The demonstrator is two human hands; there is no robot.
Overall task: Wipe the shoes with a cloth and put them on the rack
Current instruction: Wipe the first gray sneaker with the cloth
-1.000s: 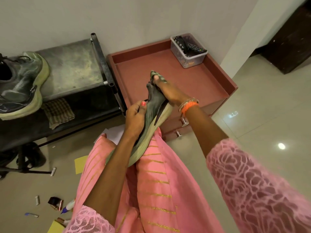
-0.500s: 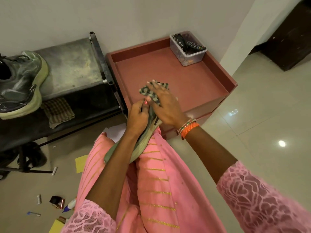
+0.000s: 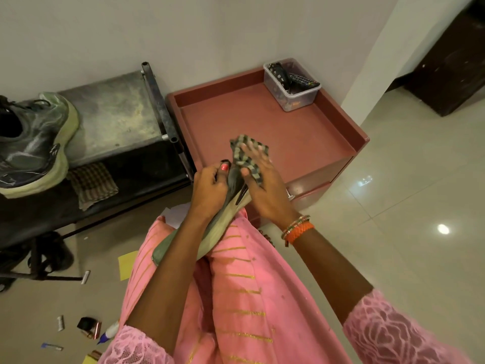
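The left hand (image 3: 210,190) grips the shoe (image 3: 210,232) on the lap, right of the rack (image 3: 110,114); the right hand (image 3: 259,185) presses the cloth (image 3: 248,153) onto its toe. Hard rubbing could twist the shoe loose, since one hand alone steadies it.

one shoe (image 3: 34,143) on the rack (image 3: 110,116), left of the cabinet (image 3: 275,132).
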